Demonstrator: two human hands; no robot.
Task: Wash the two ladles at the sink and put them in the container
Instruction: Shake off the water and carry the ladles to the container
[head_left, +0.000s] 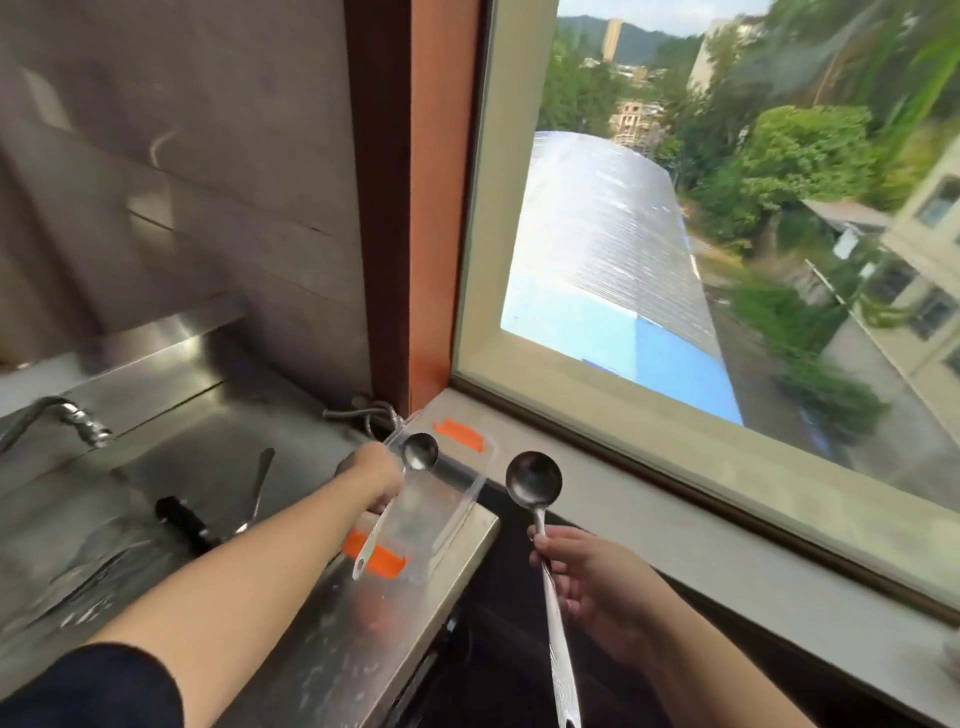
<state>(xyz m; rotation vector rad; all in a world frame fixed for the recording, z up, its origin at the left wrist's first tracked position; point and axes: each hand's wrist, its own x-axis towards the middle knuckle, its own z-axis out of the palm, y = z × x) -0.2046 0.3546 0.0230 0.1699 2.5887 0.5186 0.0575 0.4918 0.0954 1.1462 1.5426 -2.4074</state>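
My left hand (375, 480) grips a small steel ladle (420, 451) by the middle of its handle, the bowl raised over the clear plastic container (457, 512) with orange clips that stands on the steel counter beside the sink. My right hand (582, 577) holds a larger steel ladle (533, 480) by its long handle, bowl up, just right of the container and off the counter's edge. Both bowls face me and look empty.
The steel sink (67, 561) lies at the left with a tap (78, 421) above it and a black-handled utensil (182, 522) and a spoon (260, 483) inside. A hose coil (363, 415) sits behind the container. A window ledge (675, 525) runs along the right.
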